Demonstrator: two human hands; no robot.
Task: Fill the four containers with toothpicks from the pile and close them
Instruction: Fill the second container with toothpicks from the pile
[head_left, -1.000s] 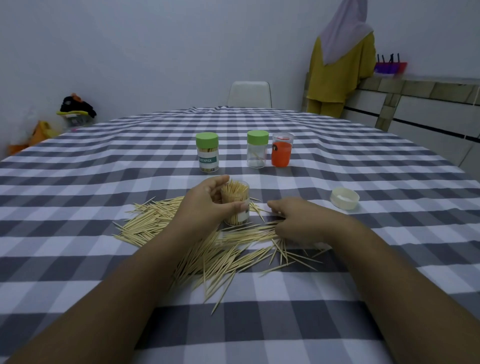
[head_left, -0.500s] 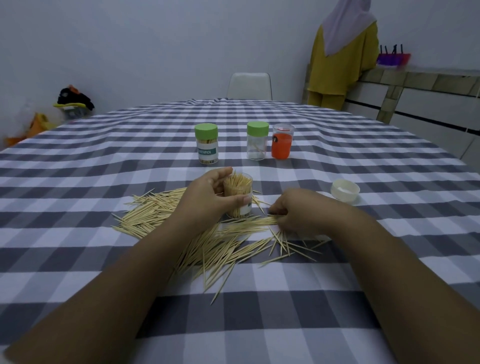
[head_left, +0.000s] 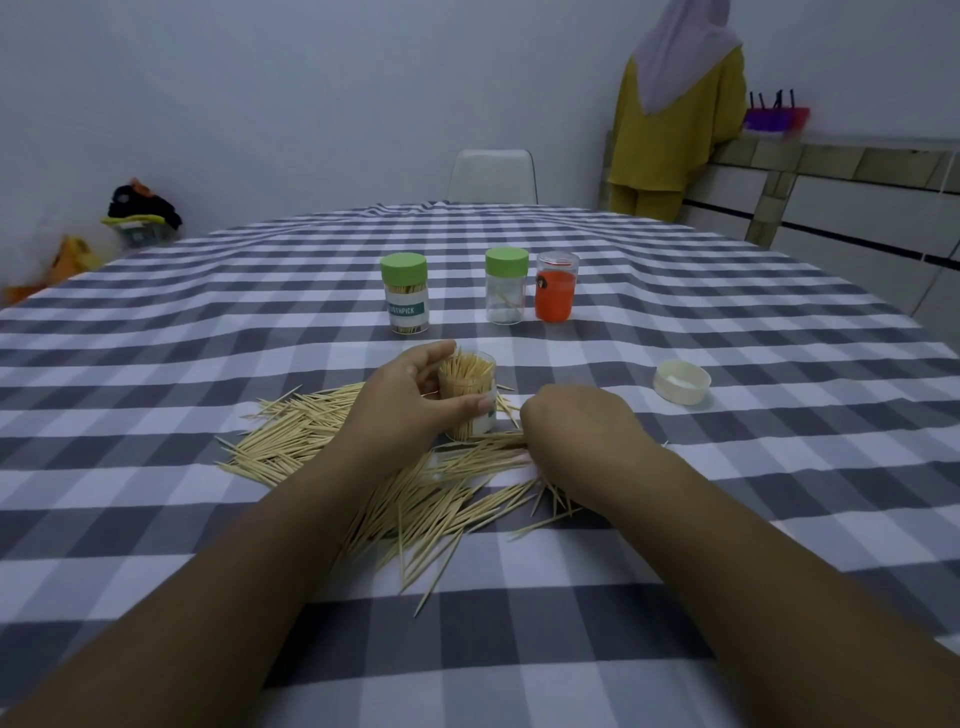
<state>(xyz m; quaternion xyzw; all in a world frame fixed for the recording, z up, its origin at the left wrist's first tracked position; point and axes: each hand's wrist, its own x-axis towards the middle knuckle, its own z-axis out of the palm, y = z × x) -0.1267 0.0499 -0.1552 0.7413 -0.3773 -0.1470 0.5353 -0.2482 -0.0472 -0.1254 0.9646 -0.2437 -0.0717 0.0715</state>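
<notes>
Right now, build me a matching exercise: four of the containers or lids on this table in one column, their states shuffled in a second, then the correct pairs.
Things
1. labelled green-lidded container
2. clear green-lidded container
3. open container
4. white lid

States
A. lying alone on the tablecloth, at the right
B. closed, nearly empty, a few toothpicks inside
C. gripped by the left hand, packed with toothpicks
D. closed, toothpicks visible above its label

Pairs: 1-D, 2-B, 3-C, 4-A

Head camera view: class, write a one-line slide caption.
Left hand grips an open clear toothpick jar; right hand gathers loose wooden toothpicks.
</notes>
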